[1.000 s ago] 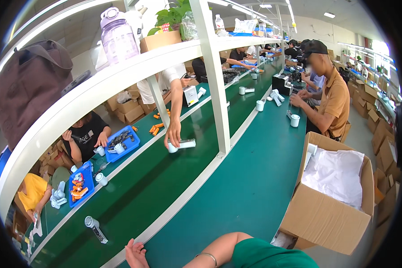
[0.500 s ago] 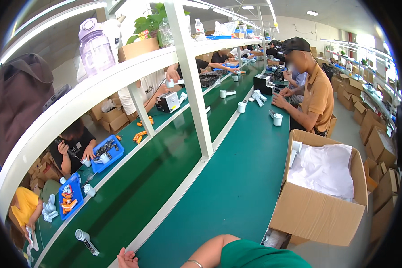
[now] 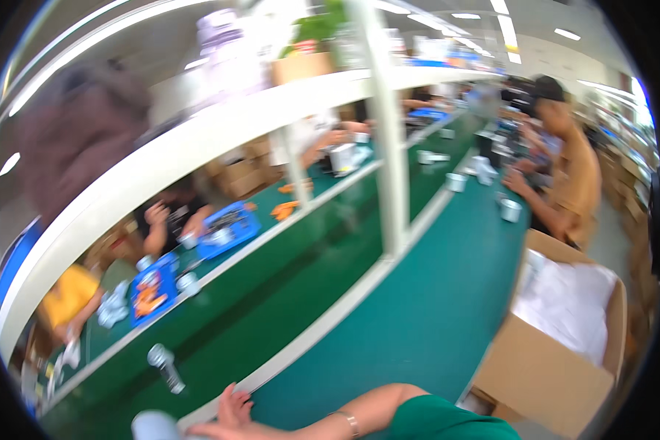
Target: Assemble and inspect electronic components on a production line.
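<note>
Right hand (image 3: 236,416) at btm edge of head view, blurry, digits spread apart; metal bracelet (image 3: 351,424) on wrist, green sleeve (image 3: 447,419) on upper arm; pale rounded piece (image 3: 152,425), cut off by frame edge, is just beside the fingers, can't tell if touching; left hand's state can't be told either; pale handheld unit (image 3: 166,367), round head w/ narrower handle, lies on dark-green belt (image 3: 271,301), up-left of the hand & apart from it; white rail (image 3: 315,328) runs btwn belt & green tabletop (image 3: 425,315); cardboard box (image 3: 543,374) stands open at tabletop's right edge, white sheet (image 3: 576,301) inside; farther up, pale parts (image 3: 484,170) nr co-worker (image 3: 576,183) in orange-brown shirt & dark cap; across belt, two blue trays (image 3: 134,312), the nearer w/ orange parts (image 3: 149,299), the other w/ dark & pale pieces; brown bag (image 3: 81,139) beside white shelf (image 3: 220,123); motion blur throughout, fine detail unclear.
</note>
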